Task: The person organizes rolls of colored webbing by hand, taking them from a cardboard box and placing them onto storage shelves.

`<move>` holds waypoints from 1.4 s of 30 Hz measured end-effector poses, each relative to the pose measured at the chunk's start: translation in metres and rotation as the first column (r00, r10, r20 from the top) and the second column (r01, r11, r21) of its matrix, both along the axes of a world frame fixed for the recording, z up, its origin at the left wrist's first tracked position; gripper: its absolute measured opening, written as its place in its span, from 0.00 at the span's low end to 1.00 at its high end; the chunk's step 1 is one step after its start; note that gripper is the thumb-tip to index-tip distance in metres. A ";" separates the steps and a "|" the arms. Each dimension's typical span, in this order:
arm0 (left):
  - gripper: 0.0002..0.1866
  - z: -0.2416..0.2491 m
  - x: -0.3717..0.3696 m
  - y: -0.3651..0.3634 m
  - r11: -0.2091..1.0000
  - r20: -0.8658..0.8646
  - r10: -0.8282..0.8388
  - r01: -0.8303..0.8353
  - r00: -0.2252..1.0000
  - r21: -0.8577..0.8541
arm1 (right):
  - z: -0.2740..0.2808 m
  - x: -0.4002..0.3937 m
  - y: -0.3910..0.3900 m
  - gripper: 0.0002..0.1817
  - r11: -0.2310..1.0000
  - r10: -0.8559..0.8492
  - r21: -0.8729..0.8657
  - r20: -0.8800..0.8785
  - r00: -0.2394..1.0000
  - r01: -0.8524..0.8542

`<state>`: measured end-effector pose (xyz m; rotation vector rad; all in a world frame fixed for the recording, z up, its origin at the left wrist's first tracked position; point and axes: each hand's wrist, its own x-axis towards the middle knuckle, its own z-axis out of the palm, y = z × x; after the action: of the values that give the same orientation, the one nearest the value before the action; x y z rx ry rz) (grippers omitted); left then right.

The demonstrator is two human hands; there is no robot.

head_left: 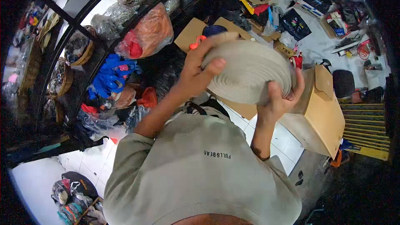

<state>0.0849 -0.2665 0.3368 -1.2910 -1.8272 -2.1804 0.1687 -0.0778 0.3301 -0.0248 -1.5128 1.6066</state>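
A large flat roll of off-white webbing, wound in many rings, is held up in front of my chest. My left hand grips its left edge, with the thumb on the face turned to me and the fingers partly hidden. On its lower right edge is my right hand, thumb and fingers holding the rim. The roll is somewhat blurred and tilted. Behind it, an open cardboard box shows its flaps, and an orange-red piece lies by the box, near my left fingers.
A dark shelf rack on the left holds bagged goods, baskets and a blue bundle. To the right stands a tall cardboard box beside a yellow slatted piece. Farther off, a white table carries boxes and small items.
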 end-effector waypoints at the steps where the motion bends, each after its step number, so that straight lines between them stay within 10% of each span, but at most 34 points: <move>1: 0.25 -0.005 0.005 0.010 0.971 0.156 0.169 -0.191 0.973 0.142 | 0.003 -0.004 -0.008 0.36 1.000 -0.011 -0.001 -0.003 1.000 0.011; 5: 0.24 0.014 -0.013 0.008 0.980 0.186 0.183 -0.193 0.965 0.038 | 0.020 -0.014 -0.003 0.38 0.992 0.020 -0.123 0.067 0.998 -0.012; 7: 0.24 0.022 -0.022 -0.007 0.990 0.183 0.114 -0.096 0.976 -0.101 | 0.036 -0.015 0.014 0.38 0.833 0.293 0.343 0.393 0.871 -0.435; 9: 0.24 0.027 -0.025 -0.008 0.963 0.110 -0.030 0.058 0.993 -0.262 | 0.032 -0.015 0.004 0.36 0.876 0.219 0.308 0.433 0.875 -0.371; 14: 0.29 0.012 -0.023 0.017 0.929 0.145 0.284 -0.309 0.948 0.201 | 0.019 -0.040 -0.023 0.39 0.997 -0.070 0.032 -0.037 0.997 0.071; 17: 0.29 0.037 -0.043 -0.008 0.991 0.106 0.114 -0.106 0.988 -0.079 | 0.053 -0.037 -0.004 0.38 0.897 0.172 0.375 0.194 0.966 -0.235; 18: 0.32 0.042 -0.052 -0.014 0.972 0.050 -0.027 0.038 0.998 -0.230 | 0.064 -0.035 -0.007 0.38 0.911 0.253 0.238 0.321 0.913 -0.336; 23: 0.28 0.043 -0.044 0.001 0.943 0.009 0.321 -0.320 0.947 0.089 | 0.047 -0.054 -0.026 0.39 0.974 -0.039 0.224 0.042 0.998 0.029; 27: 0.27 0.054 -0.055 -0.019 0.982 0.041 0.186 -0.186 0.982 -0.009 | 0.049 -0.054 -0.016 0.40 0.967 0.045 0.250 0.026 0.999 -0.050; 29: 0.29 0.065 -0.053 -0.027 0.932 -0.060 0.045 -0.063 0.997 -0.356 | 0.048 -0.048 -0.012 0.40 0.919 0.120 0.345 0.211 0.970 -0.189; 31: 0.31 0.040 -0.050 -0.008 0.959 -0.080 0.116 -0.132 0.990 -0.249 | 0.052 -0.051 -0.036 0.38 0.978 0.140 0.137 0.116 0.983 -0.155; 33: 0.37 0.021 -0.046 0.015 0.898 -0.008 0.346 -0.328 0.938 0.295 | 0.046 -0.061 -0.048 0.37 0.978 -0.019 -0.206 -0.148 0.989 -0.012; 35: 0.41 0.020 -0.049 0.005 0.931 0.165 0.178 -0.220 0.970 0.292 | 0.046 -0.058 -0.022 0.38 0.999 -0.046 -0.020 -0.081 0.996 0.045; 37: 0.43 0.038 -0.058 -0.015 0.996 0.225 0.089 -0.090 0.970 -0.004 | 0.058 -0.052 -0.007 0.37 0.941 0.261 0.186 0.137 0.956 -0.283; 39: 0.41 0.060 -0.045 -0.016 0.954 -0.167 0.187 -0.220 0.968 -0.205 | 0.068 -0.045 -0.019 0.37 0.936 0.241 0.208 0.213 0.947 -0.285; 42: 0.39 0.032 -0.056 0.011 0.944 0.139 0.113 -0.150 0.984 0.295 | 0.057 -0.056 -0.031 0.40 0.992 -0.122 0.038 -0.021 0.992 0.123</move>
<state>0.0289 -0.2551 0.3687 -0.9678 -1.4811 -2.3899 0.1127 -0.1084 0.3875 -0.0787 -1.4990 1.4759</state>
